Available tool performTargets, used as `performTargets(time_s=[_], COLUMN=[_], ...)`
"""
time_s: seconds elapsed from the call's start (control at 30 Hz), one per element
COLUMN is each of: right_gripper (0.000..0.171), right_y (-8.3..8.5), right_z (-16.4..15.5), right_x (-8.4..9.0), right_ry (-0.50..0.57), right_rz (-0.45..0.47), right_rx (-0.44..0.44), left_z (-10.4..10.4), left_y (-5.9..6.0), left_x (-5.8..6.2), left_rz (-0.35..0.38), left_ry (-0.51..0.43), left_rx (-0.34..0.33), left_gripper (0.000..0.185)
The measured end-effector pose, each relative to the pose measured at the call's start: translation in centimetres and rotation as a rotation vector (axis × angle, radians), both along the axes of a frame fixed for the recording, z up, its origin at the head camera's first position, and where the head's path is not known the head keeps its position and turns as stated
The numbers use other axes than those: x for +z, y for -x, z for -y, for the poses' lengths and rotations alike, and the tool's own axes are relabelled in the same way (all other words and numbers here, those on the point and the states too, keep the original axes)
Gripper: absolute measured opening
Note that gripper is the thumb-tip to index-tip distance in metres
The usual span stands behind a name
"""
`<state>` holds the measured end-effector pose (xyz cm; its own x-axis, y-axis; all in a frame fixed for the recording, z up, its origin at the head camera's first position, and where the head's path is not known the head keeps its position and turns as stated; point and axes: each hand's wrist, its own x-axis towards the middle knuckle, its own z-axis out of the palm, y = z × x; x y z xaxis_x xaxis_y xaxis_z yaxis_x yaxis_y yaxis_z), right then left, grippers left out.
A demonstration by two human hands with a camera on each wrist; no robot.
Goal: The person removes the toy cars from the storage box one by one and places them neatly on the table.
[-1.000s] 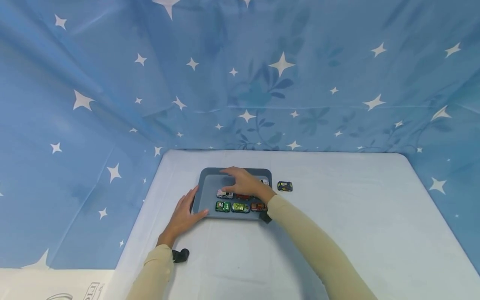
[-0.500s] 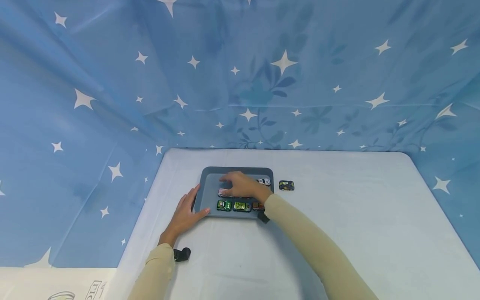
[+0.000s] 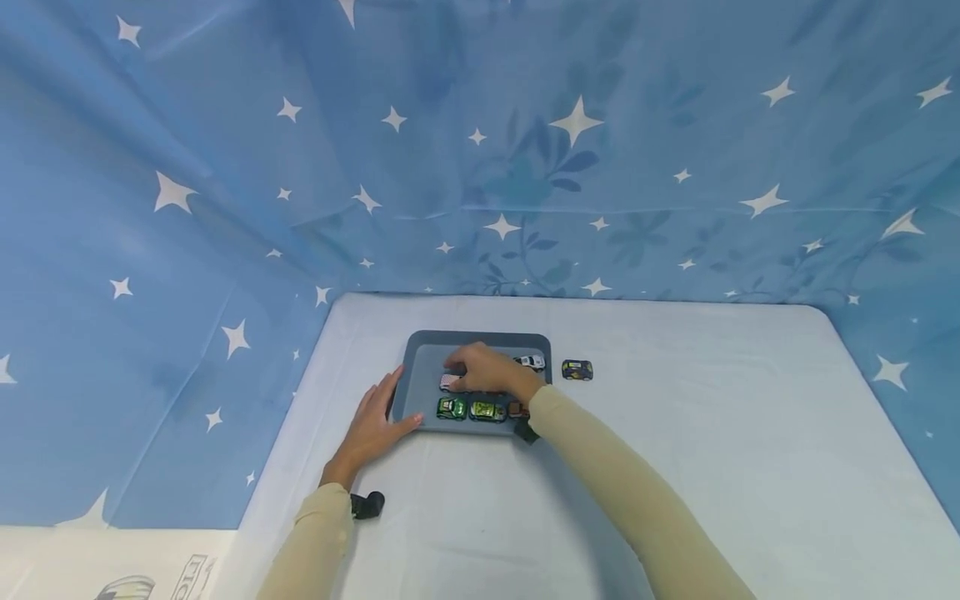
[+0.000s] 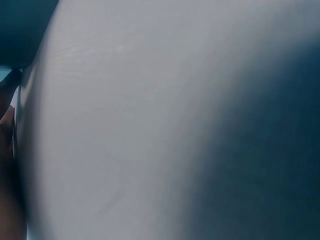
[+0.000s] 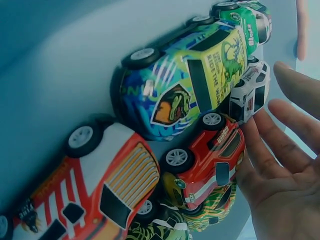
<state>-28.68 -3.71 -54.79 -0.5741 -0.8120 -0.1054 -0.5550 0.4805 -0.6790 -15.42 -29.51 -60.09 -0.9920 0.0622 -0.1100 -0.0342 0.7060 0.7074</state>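
On the pale desk (image 3: 675,467), draped in light cloth before a starred blue backdrop (image 3: 225,167), a dark grey tray (image 3: 420,350) is loaded with toy cars packed close together. The left hand (image 3: 372,429) is laid flat against the tray's near left corner, fingers extended and relaxed, nothing grasped. The right hand (image 3: 491,372) is spread over the middle row, fingers fairly straight and resting against a red car (image 5: 207,160); whether any car is actually pinched cannot be told from these views. In the right wrist view, the red car is wedged against a blue-and-yellow dinosaur car (image 5: 185,85), a white car (image 5: 252,95) and an orange-and-white car (image 5: 100,190), with a green car (image 5: 247,17) at the far end. Because the cars are seen touching one another, a sideways push is judged likely to shunt the neighbours out of line or roll them on their wheels. One could be tipped over the low rim if the tray is nudged by the bracing hand. A dark car (image 3: 577,369) stands alone on the desk just right of the tray, where it could be knocked away by the sleeve (image 3: 615,492).
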Motion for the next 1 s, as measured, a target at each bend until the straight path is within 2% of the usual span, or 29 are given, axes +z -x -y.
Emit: performTargets(time_s=[0.23,0.5,1.0], right_gripper=[0.042,0.034,0.03], right_y=[0.01,-0.26,-0.53], right_z=[0.0,0.26,0.12], right_x=[-0.11,-0.25,-0.61], right_ry=[0.0,-0.004,-0.012], right_rz=[-0.027,-0.085,-0.145], right_rx=[0.015,0.053,0.019], left_z=[0.03,0.0,-0.26], left_y=[0.26,0.09,-0.03], left_x=[-0.23,-0.11,-0.14], left_rz=[-0.023,-0.017,-0.021], left_ry=[0.003,-0.003,-0.004], left_rx=[0.0,-0.003,0.003], left_gripper=[0.101,0.1,0.099])
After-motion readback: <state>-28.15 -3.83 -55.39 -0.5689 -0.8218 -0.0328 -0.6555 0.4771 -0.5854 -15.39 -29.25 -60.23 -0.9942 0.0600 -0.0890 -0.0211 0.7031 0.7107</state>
